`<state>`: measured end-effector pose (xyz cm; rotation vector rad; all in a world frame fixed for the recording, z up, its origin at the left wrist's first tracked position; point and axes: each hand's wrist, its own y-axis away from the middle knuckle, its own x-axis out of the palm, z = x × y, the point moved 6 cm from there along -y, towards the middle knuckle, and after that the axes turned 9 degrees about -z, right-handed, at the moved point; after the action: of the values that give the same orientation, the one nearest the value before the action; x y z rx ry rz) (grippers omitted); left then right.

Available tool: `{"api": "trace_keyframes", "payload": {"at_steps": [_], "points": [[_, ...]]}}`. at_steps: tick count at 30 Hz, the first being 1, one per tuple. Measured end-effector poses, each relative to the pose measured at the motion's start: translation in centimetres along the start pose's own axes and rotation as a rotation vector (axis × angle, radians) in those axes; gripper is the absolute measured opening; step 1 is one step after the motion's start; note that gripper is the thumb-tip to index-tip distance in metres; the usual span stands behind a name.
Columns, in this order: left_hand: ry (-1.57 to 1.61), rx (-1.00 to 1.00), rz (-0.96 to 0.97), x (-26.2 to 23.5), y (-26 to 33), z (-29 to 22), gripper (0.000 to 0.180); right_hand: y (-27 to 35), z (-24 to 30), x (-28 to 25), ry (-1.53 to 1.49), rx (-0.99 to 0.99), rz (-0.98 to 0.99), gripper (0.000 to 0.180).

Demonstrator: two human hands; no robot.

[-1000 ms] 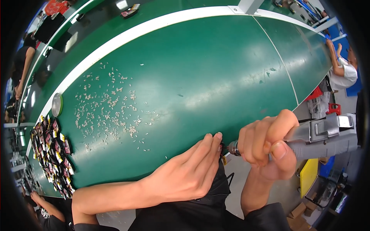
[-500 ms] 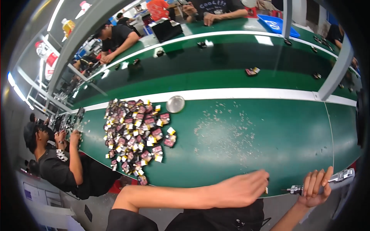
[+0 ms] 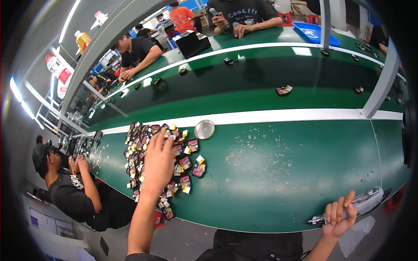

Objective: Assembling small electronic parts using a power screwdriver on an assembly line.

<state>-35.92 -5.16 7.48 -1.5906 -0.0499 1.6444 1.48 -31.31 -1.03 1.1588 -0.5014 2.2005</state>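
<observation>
My left hand point(image 3: 159, 161) reaches over a heap of small black assemblies point(image 3: 141, 141) with pinkish faces and white and yellow tabs. Its fingers are stretched and slightly apart, and I see nothing held in it. Whether the fingertips touch the heap, I cannot tell. At the bench's right front edge, my right hand point(image 3: 339, 215) is wrapped round a grey electric screwdriver point(image 3: 368, 201). The tool lies sideways, its bit pointing left. Between the hands, many tiny pale pieces point(image 3: 261, 152) are scattered on the green bench top point(image 3: 244, 204).
Just right of the heap sits a round metal dish point(image 3: 204, 129). A white rail point(image 3: 244, 116) divides the bench from a green conveyor point(image 3: 209, 98) bearing spaced-out assemblies. A grey post point(image 3: 384, 82) rises at right. People work across the conveyor and at my left; a blue tray point(image 3: 315, 32) lies opposite.
My left hand has swung from beside the right hand to the heap, and its fingers have opened out. My right hand, with the screwdriver, has shifted slightly left.
</observation>
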Motion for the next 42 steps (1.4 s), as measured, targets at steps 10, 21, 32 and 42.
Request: {"api": "trace_keyframes", "payload": {"at_steps": [10, 21, 32, 42], "points": [[0.489, 0.149, 0.082, 3.9, -2.2, -10.8, 0.019, 0.3, 0.0, -1.2, -0.046, 0.006, -0.089, 0.012], [0.439, 0.259, 0.009, 4.8, -2.7, -11.4, 0.008, 0.4, 0.6, -1.0, -0.048, 0.010, -0.089, 0.012], [0.790, 0.061, 0.082, -2.9, 0.6, -14.4, 0.015, 0.4, 0.4, -0.4, -0.037, 0.021, -0.079, 0.011], [1.748, -0.247, 0.250, -2.8, 6.7, -22.7, 0.009, 2.3, -0.1, 5.1, -0.213, -0.010, 0.025, 0.011]]}}
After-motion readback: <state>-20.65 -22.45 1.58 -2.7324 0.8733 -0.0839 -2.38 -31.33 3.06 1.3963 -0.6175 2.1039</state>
